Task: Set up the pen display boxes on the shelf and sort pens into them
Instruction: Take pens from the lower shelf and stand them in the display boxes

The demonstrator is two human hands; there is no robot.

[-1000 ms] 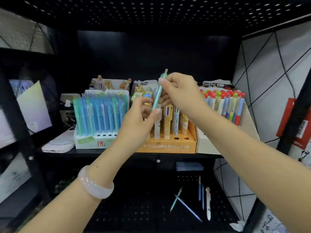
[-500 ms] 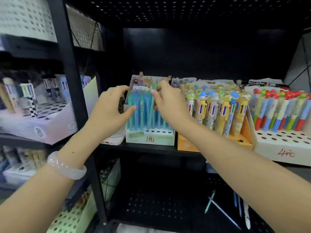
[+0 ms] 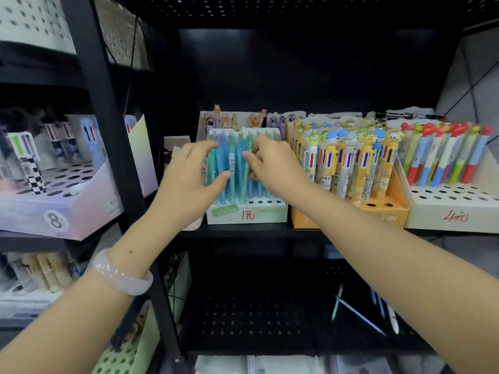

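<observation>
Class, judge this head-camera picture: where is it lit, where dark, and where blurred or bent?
Head view: hands and blue pens are brightly lit; the shelf back and lower shelf are dark; the left box is blurred; the wide lens bends the post and the forearms.

Pale bangle (image 3: 122,276), thin ring (image 3: 184,154)

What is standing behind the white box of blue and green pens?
Behind the white box stands another display box with animal-topped pens. Only its top shows; the blue and green pens and both hands cover the rest.
</observation>
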